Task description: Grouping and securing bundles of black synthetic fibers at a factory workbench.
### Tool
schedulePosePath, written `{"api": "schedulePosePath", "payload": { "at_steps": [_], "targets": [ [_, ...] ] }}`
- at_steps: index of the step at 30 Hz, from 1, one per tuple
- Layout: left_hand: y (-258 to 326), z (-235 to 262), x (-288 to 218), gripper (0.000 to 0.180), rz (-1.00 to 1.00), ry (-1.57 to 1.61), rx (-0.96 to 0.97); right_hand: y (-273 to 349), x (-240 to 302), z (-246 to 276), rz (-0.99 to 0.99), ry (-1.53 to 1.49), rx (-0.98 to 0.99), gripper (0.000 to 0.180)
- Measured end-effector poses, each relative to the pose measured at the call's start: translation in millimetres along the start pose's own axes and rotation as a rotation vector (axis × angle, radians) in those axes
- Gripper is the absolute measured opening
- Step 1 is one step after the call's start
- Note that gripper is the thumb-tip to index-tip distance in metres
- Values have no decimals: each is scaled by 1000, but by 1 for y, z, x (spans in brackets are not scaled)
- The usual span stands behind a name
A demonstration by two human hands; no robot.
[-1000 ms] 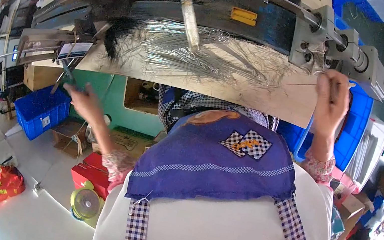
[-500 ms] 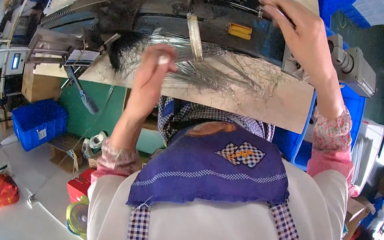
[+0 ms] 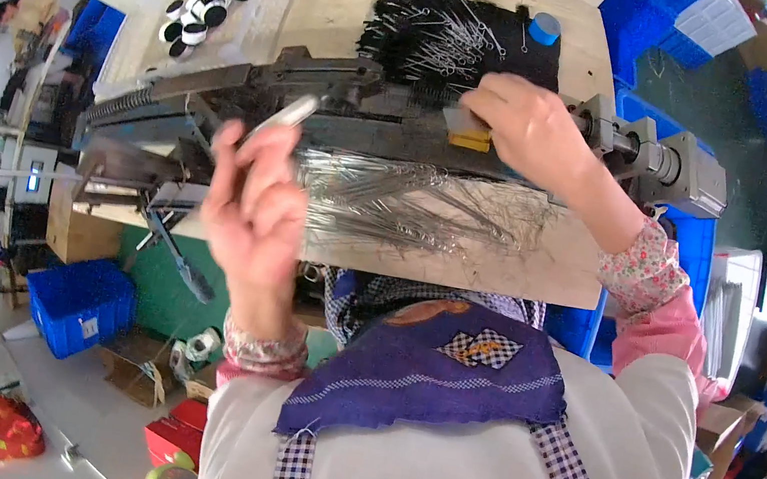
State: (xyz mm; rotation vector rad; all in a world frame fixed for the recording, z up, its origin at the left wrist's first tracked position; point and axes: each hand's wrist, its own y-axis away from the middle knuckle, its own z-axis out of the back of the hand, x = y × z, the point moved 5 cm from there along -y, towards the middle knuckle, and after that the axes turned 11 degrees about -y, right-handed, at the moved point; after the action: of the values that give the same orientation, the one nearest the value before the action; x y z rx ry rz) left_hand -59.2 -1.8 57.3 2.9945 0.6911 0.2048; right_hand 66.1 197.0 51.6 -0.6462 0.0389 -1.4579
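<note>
My left hand point(image 3: 259, 209), smeared by motion, is at the front of the dark metal machine point(image 3: 370, 136). Its bent fingers hold the lower end of a slim pale bar point(image 3: 291, 115), which slants up to the right. Over the machine's far side, my right hand point(image 3: 536, 128) has thumb and fingers pinched together beside a yellow block point(image 3: 468, 139). Whatever lies in that pinch is hidden. Thin metal wires point(image 3: 400, 204) are spread in a loose bundle along the bench before the machine. Small dark brushes with looped wire ends point(image 3: 447, 42) lie heaped behind it.
A blue round lid point(image 3: 544, 29) sits beside the brushes. Black-and-white rolls point(image 3: 194, 23) fill part of a clear tray point(image 3: 150, 28) at the back left. A grey motor unit point(image 3: 684, 173) juts out at right. Blue bins point(image 3: 80, 306) stand below the bench.
The pale bar has swung left from across the wires, my left hand moving left with it. My right hand has come left and down from the machine's right end. The view has shifted.
</note>
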Motion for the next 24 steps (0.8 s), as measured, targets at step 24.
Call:
{"api": "schedulePosePath", "payload": {
  "at_steps": [24],
  "targets": [
    [-69,-2,41,6,-980,-3271,595,-39,3,-15,204,-119,-38,11]
  ]
}}
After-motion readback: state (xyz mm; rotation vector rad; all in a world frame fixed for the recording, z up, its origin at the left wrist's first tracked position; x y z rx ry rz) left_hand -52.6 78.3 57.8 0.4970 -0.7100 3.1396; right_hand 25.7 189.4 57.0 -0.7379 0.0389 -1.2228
